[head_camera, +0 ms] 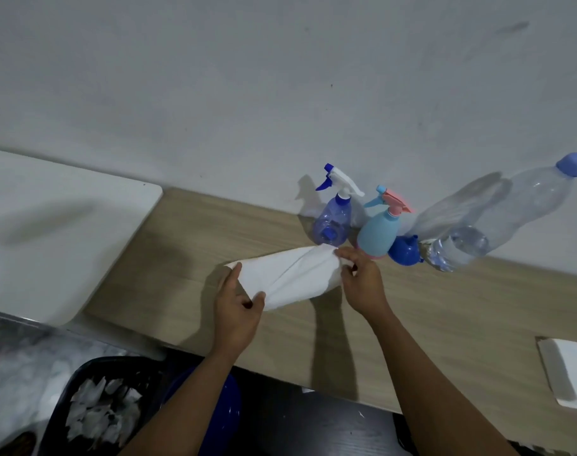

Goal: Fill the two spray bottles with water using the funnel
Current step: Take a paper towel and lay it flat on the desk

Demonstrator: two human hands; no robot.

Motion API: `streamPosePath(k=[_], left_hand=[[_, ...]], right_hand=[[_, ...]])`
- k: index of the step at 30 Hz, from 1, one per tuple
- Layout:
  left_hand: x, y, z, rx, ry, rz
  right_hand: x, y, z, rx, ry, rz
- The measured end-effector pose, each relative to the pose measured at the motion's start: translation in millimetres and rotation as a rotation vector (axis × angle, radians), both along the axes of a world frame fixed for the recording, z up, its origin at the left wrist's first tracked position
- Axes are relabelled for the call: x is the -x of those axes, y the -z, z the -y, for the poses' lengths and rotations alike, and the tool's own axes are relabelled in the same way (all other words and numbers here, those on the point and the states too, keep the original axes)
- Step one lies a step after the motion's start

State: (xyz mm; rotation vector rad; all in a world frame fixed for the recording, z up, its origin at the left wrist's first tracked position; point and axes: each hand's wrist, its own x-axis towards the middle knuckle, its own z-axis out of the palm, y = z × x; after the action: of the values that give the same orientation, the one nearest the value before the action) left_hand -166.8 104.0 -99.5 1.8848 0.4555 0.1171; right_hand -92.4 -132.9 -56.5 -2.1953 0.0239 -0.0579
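From my remote station I read both hands as busy with a white paper towel (290,274), not with the filling gear. The left hand (237,291) pinches its left end between thumb and fingers, and the right hand (363,281) has its fingers bunched round the gathered right end. The towel's long axis runs left to right, low over the wooden bench (445,307). The 2 spray bottles stand upright at the far edge against the wall: the translucent blue spray bottle with a white trigger head (335,218) on the left, and the pale blue spray bottle with a pink trigger head (379,232) just beside it on the right. Both heads are on. The small blue plastic funnel (404,251) sits on the bench between the pale blue bottle and the large clear water bottle with a blue cap (497,222). All of this lies just beyond and right of the right hand, so I judge that hand nearer. It must drop the towel first, and the heads must come off before the funnel goes in.
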Motion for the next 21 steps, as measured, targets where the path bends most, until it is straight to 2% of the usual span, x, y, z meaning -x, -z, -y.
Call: streamPosePath(k=[2,6,8,11,14,17,19,21], left_hand=[[4.9,2.3,3.2,-0.036,-0.013,-0.054],[29.0,11.3,15.7,-0.013,0.027,-0.240],[33.9,6.7,20.3,-0.049,0.022,-0.290],[33.5,-5.8,23.7,-0.208,0.000,-0.318],[22.0,-19.2,19.1,-0.306,-0.011,-0.187],[-4.0,-16.7,15.1,-0.566,0.124,0.029],[-25.2,-7.9,16.4,-0.721,0.284,0.126],[-44.4,5.4,17.9,-0.882,0.532,0.194]], right_hand=[[-8.4,0.3,-1.0,0.057,-0.024,-0.051],[-17.0,15.9,-1.0,0.162,-0.079,-0.279],[-21.2,18.1,-1.8,0.168,-0.085,-0.288],[-23.8,14.4,-4.3,0.119,-0.002,-0.198],[-18.8,9.5,-9.0,0.030,0.123,-0.058],[-7.6,7.0,-15.6,-0.084,0.213,0.074],[3.8,13.3,-22.2,-0.005,0.171,0.183],[18.1,27.1,-34.4,0.133,0.039,0.185]])
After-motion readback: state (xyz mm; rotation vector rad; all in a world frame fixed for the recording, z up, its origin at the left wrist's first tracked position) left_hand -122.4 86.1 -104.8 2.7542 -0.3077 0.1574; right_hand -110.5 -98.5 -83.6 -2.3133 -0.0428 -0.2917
